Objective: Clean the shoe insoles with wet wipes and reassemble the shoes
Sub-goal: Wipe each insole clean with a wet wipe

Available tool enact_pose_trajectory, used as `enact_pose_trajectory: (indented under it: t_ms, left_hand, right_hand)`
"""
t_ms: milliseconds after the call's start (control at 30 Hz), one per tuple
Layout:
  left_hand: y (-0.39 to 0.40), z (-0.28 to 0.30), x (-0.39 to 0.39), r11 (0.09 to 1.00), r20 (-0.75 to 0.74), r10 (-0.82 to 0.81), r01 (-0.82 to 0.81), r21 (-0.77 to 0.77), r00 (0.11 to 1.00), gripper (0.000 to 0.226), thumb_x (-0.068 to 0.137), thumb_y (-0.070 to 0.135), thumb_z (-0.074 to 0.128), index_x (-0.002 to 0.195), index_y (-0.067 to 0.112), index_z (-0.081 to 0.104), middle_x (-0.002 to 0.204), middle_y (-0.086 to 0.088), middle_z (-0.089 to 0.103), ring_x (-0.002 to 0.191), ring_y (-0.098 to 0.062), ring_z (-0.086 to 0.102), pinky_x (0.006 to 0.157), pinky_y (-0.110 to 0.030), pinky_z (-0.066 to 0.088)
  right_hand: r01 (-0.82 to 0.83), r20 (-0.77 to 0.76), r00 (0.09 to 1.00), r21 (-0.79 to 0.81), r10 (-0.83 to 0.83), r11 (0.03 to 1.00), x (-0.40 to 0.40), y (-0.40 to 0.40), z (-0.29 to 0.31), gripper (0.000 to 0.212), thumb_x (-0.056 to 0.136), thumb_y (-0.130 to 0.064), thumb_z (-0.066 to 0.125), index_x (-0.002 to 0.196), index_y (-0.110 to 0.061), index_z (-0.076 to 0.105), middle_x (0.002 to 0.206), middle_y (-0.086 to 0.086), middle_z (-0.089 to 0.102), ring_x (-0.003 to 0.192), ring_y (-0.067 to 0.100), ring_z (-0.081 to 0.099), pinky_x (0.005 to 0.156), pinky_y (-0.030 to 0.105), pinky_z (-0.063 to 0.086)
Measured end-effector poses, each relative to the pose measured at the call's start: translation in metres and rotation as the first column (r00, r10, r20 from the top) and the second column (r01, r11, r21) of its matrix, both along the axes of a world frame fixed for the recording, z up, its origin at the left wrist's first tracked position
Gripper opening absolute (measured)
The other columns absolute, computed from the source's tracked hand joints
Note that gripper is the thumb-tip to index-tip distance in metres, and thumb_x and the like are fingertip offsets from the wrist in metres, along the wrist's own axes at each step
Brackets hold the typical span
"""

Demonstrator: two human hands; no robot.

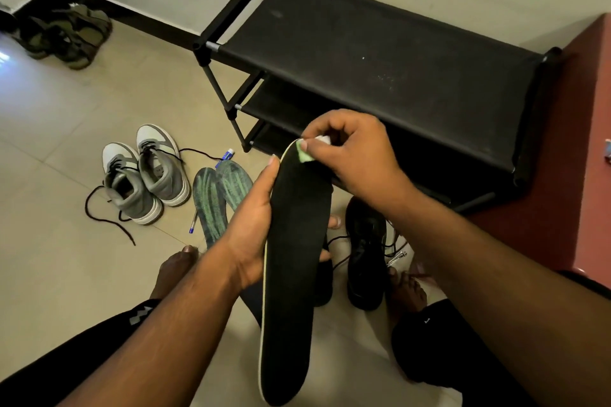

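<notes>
Beige tiled floor (66, 274) under a pale wall with dark skirting, black fabric shoe rack (380, 53) against it, red-brown cabinet (591, 142) at the right edge. Black insole (294, 258) held above the floor, gripped at mid-length by the left hand (251, 218), wet wipe (309, 150) pinched against its toe end by the right hand (350, 158). On the floor: grey high-top sneakers (145, 175), two green patterned insoles (218, 195) beside them, black shoes (365, 251) under the hands, olive shoes (66, 33) far left.
</notes>
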State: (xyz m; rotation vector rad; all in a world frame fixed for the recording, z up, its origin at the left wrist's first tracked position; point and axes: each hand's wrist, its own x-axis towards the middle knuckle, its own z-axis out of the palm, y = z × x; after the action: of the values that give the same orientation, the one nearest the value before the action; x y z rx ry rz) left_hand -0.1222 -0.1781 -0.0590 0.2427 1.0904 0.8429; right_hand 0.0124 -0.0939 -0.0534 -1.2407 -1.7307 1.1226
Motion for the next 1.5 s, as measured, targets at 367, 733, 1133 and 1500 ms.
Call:
enact_pose_trajectory:
  t_ms: [367,733,1133,1500]
  left_hand:
    - [0.003,-0.001,-0.012,0.993,-0.015,0.118,-0.118,0.001,0.993,0.077,0.087,0.075,0.039,0.114,0.012,0.073,0.121,-0.020,0.066,0.105,-0.035,0.066,0.082,-0.054,0.054]
    - [0.003,0.001,-0.007,0.995,0.009,0.095,-0.095,-0.009,0.995,0.072,0.088,0.073,0.036,0.091,0.016,0.080,0.105,-0.019,0.064,0.091,-0.032,0.066,0.089,-0.052,0.048]
    - [0.001,0.004,-0.003,0.999,0.050,0.034,-0.034,0.001,0.998,0.066,0.086,0.072,0.040,0.103,0.020,0.078,0.102,-0.020,0.068,0.082,-0.034,0.068,0.073,-0.050,0.055]
    - [0.002,0.002,-0.009,0.995,0.052,0.098,-0.096,-0.032,0.994,0.071,0.087,0.072,0.043,0.106,0.012,0.076,0.107,-0.020,0.064,0.086,-0.033,0.065,0.076,-0.046,0.051]
  right_hand:
    - [-0.091,0.391,0.915,-0.037,0.098,0.995,0.012,0.010,0.004,0.011,0.079,-0.008,0.070,0.075,-0.018,0.069,0.072,-0.014,0.063,0.069,-0.006,0.057,0.059,0.005,0.038]
    - [-0.280,0.388,0.894,0.091,0.225,0.956,0.000,-0.004,0.004,0.007,0.081,-0.010,0.069,0.081,-0.018,0.068,0.088,-0.007,0.061,0.084,0.005,0.059,0.076,0.023,0.051]
    - [-0.440,0.291,0.887,0.303,0.357,0.845,-0.004,-0.013,0.013,0.004,0.079,-0.009,0.070,0.082,-0.008,0.072,0.086,0.000,0.066,0.082,0.007,0.061,0.076,0.017,0.048]
    - [-0.285,0.123,0.957,0.252,0.261,0.925,0.006,-0.002,0.016,0.007,0.076,-0.007,0.075,0.080,-0.012,0.072,0.084,-0.002,0.067,0.080,0.007,0.062,0.076,0.017,0.047]
